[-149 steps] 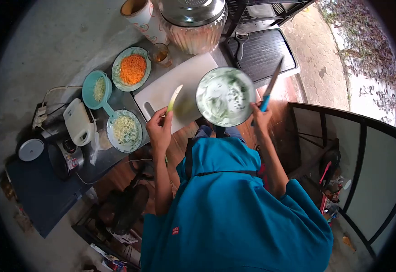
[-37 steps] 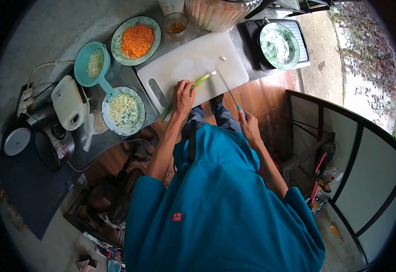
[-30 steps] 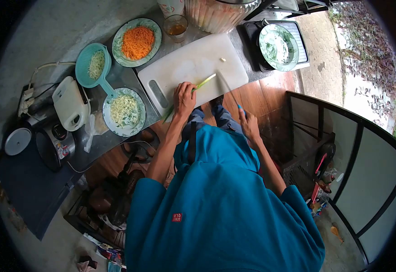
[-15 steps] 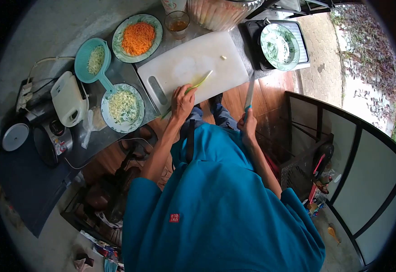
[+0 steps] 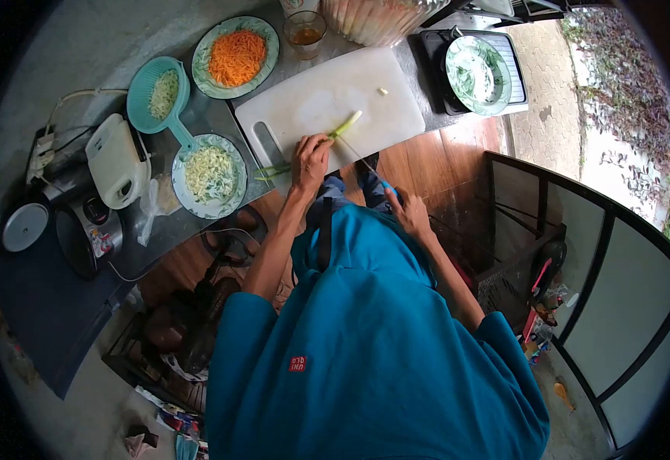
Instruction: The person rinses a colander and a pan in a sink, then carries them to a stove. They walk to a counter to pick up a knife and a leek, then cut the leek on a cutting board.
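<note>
My left hand holds a green onion on the white cutting board; its pale end points up and right, and its green leaves stick out to the left of the hand. My right hand is closed around the blue handle of a knife. The blade reaches up and left over the board's near edge, its tip close to the onion beside my left fingers. A small pale piece lies on the board's right part.
Plates of shredded carrot and chopped pale vegetable and a turquoise strainer stand left. A glass is behind the board. Right, a green-patterned plate sits over a stove.
My right hand has moved left, bringing the knife from the board's right side to the onion. The onion has shifted slightly, and more of its leaves show left of my left hand.
</note>
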### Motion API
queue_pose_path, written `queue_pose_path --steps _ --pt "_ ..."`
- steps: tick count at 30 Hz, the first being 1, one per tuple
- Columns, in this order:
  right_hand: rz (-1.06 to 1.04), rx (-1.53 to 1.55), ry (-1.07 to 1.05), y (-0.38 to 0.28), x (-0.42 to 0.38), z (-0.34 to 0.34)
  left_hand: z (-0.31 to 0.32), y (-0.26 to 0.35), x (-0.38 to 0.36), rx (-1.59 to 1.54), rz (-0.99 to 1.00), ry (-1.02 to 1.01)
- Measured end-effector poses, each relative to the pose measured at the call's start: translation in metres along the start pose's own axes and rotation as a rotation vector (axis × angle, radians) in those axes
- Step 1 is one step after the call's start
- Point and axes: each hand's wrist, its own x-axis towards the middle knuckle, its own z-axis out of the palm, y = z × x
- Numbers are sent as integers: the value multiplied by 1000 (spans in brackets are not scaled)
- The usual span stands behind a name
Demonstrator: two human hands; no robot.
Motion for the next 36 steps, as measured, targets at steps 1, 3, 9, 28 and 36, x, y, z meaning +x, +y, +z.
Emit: queue_pose_path --steps 1,3,9,28,36 --pt "-4 -12 64 0 4 -1 0 -1 -1 2 -3 1" --pt "16 21 61 5 12 -11 1 -3 -3 -24 -16 -20" --pt "121 57 98 19 32 -36 -6 0 -3 -29 -40 -17" --pt "13 9 79 -10 64 0 -112 39 24 -861 -596 -5" --pt "-17 333 176 -31 49 -2 -107 22 13 -995 -612 -211"
